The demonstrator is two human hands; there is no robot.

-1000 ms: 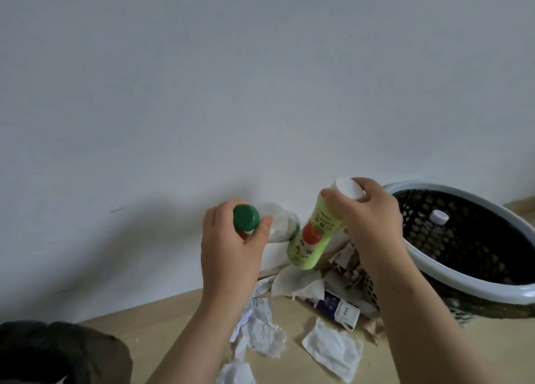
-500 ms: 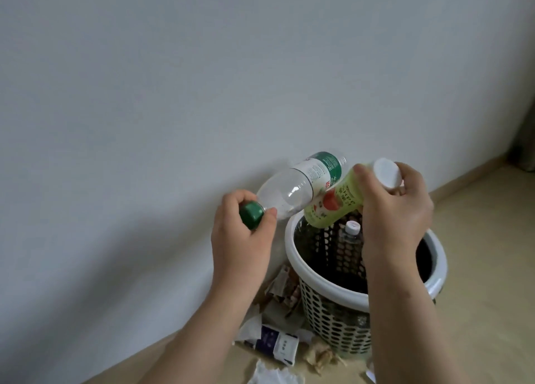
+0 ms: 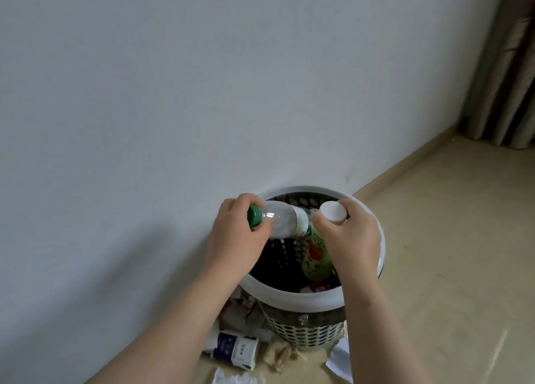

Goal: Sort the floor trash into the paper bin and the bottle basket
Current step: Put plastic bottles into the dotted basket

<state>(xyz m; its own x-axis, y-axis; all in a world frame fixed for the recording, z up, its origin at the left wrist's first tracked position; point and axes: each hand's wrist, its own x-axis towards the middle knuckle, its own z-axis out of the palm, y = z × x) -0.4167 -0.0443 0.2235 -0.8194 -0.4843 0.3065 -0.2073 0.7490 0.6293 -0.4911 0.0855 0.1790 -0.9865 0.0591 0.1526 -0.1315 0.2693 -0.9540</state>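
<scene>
Green-capped clear bottle (image 3: 280,221) gripped by left hand (image 3: 234,234), green bottle (image 3: 317,260) by right hand (image 3: 354,236): two bottles, now lower, dipping into one basket (image 3: 289,294).

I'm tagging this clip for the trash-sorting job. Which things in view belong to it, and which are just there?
Part of the job:
clear bottle, gripped by the left hand
green bottle, gripped by the right hand
basket
paper scraps and packet on the floor

Just there:
curtain
wall
</scene>
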